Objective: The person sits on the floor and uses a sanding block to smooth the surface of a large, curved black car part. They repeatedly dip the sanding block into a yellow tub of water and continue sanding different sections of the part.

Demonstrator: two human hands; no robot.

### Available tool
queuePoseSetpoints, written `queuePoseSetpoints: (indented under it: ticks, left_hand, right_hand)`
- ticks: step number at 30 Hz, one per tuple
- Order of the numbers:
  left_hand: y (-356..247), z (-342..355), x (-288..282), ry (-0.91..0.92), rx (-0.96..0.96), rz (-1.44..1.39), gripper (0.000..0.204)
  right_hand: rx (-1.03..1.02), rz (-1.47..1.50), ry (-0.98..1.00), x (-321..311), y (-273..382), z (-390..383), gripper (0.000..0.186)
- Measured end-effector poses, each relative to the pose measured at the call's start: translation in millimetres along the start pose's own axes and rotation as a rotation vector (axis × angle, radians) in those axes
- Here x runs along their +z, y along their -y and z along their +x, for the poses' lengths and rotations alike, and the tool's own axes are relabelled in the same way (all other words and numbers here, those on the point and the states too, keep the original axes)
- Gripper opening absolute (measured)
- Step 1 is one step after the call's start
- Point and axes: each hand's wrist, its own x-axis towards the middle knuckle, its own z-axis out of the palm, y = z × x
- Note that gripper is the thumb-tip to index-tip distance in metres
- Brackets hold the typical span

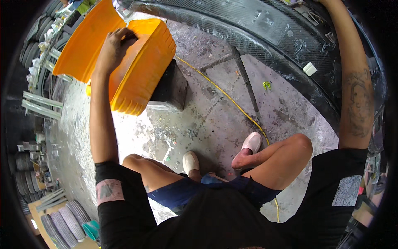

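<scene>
The orange plastic tub (143, 70) with ribbed walls sits tilted on a dark block (172, 85) at the upper left, well ahead of the person, with an orange plastic lid or sheet (85, 43) leaning just beside it on its left. Nearest the camera are the person's black shirt and blue shorts, and below them two bent bare knees and two pale slip-on shoes (190, 161) planted on the stained grey concrete floor (207, 120). A thin yellow cord (232, 101) runs across that floor from the block toward the right foot. Farther out, the left hand (116, 43) reaches up along a straight forearm and rests on the inner wall of the tub, fingers curled down over the plastic near its rim, pressing rather than closed around anything. The right forearm rises along the right side of the view against a large black carbon-weave curved panel (286, 45), which arcs across the top on thin metal legs (244, 79); the right hand passes out of the upper edge, so its grip cannot be told. Stacked tyres (25, 174) line the far left rim.
</scene>
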Motion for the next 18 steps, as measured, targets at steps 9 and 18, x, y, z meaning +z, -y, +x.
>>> queuePoseSetpoints:
  ticks: [9,18]
  left_hand:
    - [-107.3,-262.8,306.5,0.466,-0.574,-0.421,0.028]
    - [-241.3,-49.0,162.5,-0.700,-0.109,-0.631,0.061]
  right_hand:
    - [-0.172,0.135,-0.070,-5.8,18.3,30.3,0.085]
    - [-0.075,-0.027,-0.030,-8.8,-4.9,-17.0,0.084]
